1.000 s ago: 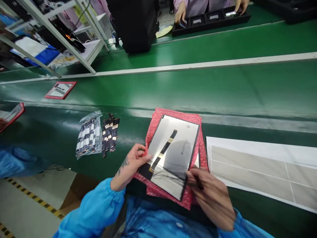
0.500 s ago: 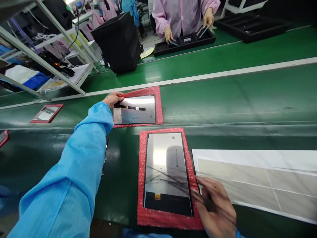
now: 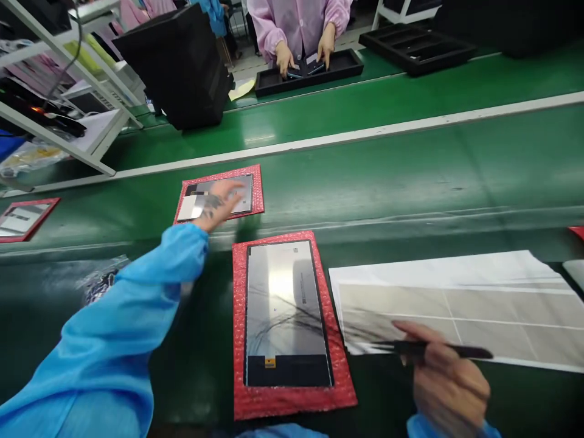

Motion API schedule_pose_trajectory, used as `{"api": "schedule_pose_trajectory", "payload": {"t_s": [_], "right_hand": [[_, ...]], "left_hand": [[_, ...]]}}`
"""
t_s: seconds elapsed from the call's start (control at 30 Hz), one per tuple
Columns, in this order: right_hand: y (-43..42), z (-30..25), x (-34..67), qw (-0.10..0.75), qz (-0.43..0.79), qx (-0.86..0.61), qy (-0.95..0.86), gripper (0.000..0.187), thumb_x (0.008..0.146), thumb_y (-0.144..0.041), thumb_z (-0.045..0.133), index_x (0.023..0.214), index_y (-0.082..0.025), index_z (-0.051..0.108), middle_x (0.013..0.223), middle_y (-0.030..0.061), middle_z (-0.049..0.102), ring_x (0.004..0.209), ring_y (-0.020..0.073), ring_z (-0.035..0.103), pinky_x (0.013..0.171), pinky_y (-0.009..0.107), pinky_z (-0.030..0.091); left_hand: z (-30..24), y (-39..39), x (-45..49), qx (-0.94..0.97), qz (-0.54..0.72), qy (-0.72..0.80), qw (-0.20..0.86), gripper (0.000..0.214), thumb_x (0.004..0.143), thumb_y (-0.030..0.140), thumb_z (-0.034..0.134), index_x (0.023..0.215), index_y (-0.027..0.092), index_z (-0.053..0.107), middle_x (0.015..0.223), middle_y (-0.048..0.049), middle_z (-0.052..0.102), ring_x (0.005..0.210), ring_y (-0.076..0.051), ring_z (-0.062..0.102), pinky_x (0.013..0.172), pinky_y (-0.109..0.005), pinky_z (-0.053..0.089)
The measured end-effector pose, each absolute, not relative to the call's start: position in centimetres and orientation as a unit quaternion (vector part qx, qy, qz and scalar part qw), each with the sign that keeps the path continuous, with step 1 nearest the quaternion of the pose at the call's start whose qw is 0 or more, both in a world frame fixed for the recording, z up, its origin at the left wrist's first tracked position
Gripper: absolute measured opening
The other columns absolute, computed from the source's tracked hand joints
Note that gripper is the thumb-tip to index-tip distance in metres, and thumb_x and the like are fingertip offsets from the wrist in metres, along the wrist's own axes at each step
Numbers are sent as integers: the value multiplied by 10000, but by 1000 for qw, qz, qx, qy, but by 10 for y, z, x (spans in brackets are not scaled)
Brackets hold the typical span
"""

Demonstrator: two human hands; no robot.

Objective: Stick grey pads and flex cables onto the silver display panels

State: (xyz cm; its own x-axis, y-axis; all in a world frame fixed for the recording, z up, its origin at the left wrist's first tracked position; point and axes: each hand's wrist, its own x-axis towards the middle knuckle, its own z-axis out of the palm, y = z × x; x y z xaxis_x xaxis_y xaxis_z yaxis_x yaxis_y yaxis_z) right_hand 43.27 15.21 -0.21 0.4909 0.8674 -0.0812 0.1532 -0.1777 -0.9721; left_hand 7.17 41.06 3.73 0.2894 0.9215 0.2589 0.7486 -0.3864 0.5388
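A silver display panel (image 3: 283, 310) lies on a red bubble-wrap pad (image 3: 292, 398) right in front of me on the green belt. Farther out, a second panel on its own red pad (image 3: 255, 185) rests on the belt. My left hand (image 3: 219, 204) hovers just above that far panel, fingers stretched out and blurred, holding nothing. To the right of the near pad, my right hand (image 3: 449, 377) is closed round a thin dark tool (image 3: 438, 348) that points left over a white sheet (image 3: 479, 304).
Another red pad with a panel (image 3: 22, 218) lies at the far left. A plastic bag of parts (image 3: 98, 283) sits left of my sleeve. Across the belt, a person in pink works at a black tray (image 3: 310, 72). A black box (image 3: 176, 58) and white rack stand behind.
My left hand has let go of the far panel and pulled back a little. The right hand has moved right, off the near pad, with the dark tool now showing.
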Motion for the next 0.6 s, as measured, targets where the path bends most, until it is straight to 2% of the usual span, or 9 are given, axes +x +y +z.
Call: {"api": "schedule_pose_trajectory", "payload": {"t_s": [0.1,0.13,0.2,0.23,0.3,0.4,0.6], "right_hand": [[161,1,467,500,349,-742,-277,534,610,-758,753,734,-240,788,561,29,654,506,179,616,471,276,562],[164,1,475,512,360,-738,-251,515,543,-708,825,751,-238,786,588,20,671,536,176,635,505,265,585],[169,2,486,534,403,-709,-224,505,437,-591,918,769,-236,780,650,4,702,573,168,661,539,245,611],[170,1,489,540,418,-696,-222,489,427,-546,933,768,-233,776,688,0,717,600,168,676,559,240,621],[172,0,489,542,428,-684,-235,438,476,-504,926,768,-218,769,754,8,740,654,181,710,618,255,642],[172,-6,485,534,432,-677,-265,406,545,-460,910,806,-193,750,763,26,753,690,220,740,691,308,658],[173,-20,483,547,387,-678,-303,406,587,-458,892,804,-202,663,687,-8,718,651,214,734,620,286,651]], "left_hand": [[16,339,144,861,223,405,211,333,937,472,545,1059,209,711,1138,-57,716,1108,-230,619,1020,-417,452],[11,315,168,887,202,353,219,323,909,481,600,1066,223,718,1182,-57,710,1142,-241,615,1055,-436,432],[4,274,209,947,134,238,167,416,910,513,606,1220,244,673,1385,-114,603,1306,-335,513,1122,-582,327],[1,259,225,961,116,202,148,485,896,560,605,1277,262,647,1446,-135,548,1358,-372,458,1131,-621,290],[-4,239,247,971,93,183,124,601,860,648,592,1350,300,601,1515,-159,463,1420,-424,363,1141,-656,243],[-13,228,258,967,78,210,120,695,818,724,572,1396,338,562,1540,-177,420,1420,-469,343,1133,-675,238],[-15,223,255,958,82,245,127,689,812,729,572,1415,399,530,1551,-116,427,1427,-430,355,1160,-630,218]]}}
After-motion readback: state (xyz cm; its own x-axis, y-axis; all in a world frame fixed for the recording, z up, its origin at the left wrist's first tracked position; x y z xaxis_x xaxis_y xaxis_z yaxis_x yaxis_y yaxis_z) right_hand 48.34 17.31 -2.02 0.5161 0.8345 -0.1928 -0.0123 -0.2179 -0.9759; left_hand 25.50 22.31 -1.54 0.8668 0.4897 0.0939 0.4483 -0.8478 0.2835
